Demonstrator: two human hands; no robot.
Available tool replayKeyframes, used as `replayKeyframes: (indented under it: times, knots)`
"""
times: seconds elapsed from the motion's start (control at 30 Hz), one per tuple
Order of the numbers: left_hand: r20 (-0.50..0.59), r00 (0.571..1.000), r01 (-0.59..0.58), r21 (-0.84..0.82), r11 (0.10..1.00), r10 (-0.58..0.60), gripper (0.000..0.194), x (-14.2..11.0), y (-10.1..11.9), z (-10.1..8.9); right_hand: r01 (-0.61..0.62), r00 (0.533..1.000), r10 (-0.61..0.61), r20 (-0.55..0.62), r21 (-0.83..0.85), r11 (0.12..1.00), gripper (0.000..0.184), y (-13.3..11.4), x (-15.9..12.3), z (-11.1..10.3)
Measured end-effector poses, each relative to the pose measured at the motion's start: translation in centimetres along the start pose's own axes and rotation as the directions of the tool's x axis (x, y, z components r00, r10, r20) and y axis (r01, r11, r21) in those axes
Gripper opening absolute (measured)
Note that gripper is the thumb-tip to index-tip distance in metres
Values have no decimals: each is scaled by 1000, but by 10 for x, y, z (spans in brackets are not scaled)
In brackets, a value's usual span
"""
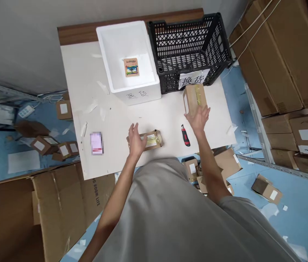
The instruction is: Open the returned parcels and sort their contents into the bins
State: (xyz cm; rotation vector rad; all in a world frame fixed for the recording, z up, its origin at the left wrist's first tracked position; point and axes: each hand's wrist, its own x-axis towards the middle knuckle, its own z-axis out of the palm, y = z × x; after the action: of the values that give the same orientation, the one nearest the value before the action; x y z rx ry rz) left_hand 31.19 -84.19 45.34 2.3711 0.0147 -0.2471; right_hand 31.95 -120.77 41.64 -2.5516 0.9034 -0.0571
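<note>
My left hand (136,142) is over a small, narrow cardboard box (152,140) with yellowish tape, near the table's front edge. Its fingers are apart, and whether it presses on the box I cannot tell. My right hand (198,119) has spread fingers at the near end of a larger taped cardboard box (193,97), which sits in front of the black crate. Between my hands lies a red and black utility knife (186,135). The white foam box (143,97) holds a small brown packet (131,67) with a colourful tree picture.
A black plastic crate (167,80) with a handwritten paper label stands beside the foam box on the white table (121,120). A blurred pinkish item (96,143) lies at the left. Cardboard boxes surround the table, including a large open carton (61,203) and stacked cartons (279,54).
</note>
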Motion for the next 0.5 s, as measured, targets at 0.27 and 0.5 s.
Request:
replayKeyframes:
  times: [0.27,0.5]
  knots:
    - [69,987,-140,-86,986,146,65,-5,48,22,-106,991,102,81,53,993,88,11,41,5]
    - [-77,996,43,-48,998,-46,63,-30,-9,-15,58,992,-60,108,28,998,85,-40,-4,31]
